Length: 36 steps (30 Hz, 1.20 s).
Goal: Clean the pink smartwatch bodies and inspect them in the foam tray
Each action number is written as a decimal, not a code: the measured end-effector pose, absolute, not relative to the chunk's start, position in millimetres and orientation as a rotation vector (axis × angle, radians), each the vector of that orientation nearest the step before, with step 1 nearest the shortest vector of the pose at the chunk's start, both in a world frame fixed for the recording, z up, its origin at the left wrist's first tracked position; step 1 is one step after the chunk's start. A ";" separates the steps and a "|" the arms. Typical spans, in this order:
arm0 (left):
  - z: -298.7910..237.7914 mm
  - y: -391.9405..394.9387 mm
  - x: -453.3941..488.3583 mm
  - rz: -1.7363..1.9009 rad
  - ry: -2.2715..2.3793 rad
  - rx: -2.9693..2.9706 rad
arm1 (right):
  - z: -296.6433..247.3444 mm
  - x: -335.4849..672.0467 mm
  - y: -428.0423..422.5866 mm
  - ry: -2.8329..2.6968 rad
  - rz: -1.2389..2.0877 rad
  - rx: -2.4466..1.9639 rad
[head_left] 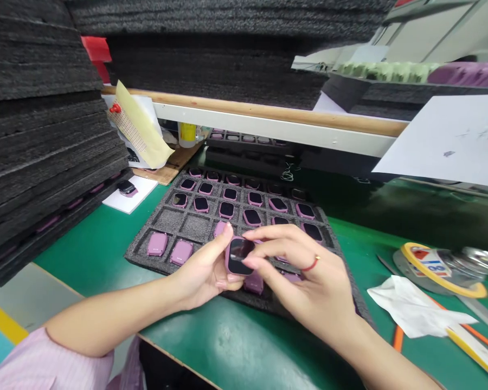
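Observation:
My left hand (205, 270) grips a small pink watch case with a dark square screen (238, 254), held screen-up over the near edge of a black foam tray (174, 218). My right hand (309, 281), with a red ring on one finger, pinches the case's right side with thumb and forefinger. The tray's pockets hold several more pink cases: those in the far rows lie screen-up (226, 209), and two at the near left lie back-up (169, 247). Two pockets at the tray's left are bare.
Tall stacks of black foam trays (40, 124) rise on the left. One watch lies on a white card (127, 189). A tape roll (439, 265), white cloth (415, 309) and orange-handled tools (467, 336) lie on the green mat at right. A shelf rail (276, 116) crosses behind.

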<state>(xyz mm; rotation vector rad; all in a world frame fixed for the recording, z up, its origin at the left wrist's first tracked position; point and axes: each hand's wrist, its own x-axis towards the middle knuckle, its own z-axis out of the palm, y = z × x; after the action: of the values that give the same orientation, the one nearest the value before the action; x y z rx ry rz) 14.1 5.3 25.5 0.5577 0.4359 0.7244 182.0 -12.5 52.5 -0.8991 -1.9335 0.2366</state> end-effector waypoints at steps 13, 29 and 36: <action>25.5 7.5 10.3 0.666 0.400 0.581 | 54.9 192.5 -14.0 -1.357 0.538 -0.865; 29.7 5.0 11.5 0.662 0.430 0.642 | 50.1 210.0 -33.1 -2.228 0.187 -0.732; 29.8 5.3 12.0 0.681 0.472 0.692 | 48.0 194.8 -25.6 -2.191 -0.094 -0.689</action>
<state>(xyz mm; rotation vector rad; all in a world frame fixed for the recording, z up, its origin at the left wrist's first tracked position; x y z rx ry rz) 12.0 5.3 29.8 0.6919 0.4716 0.6815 194.8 -25.6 48.0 -0.6892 -2.1910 -0.0944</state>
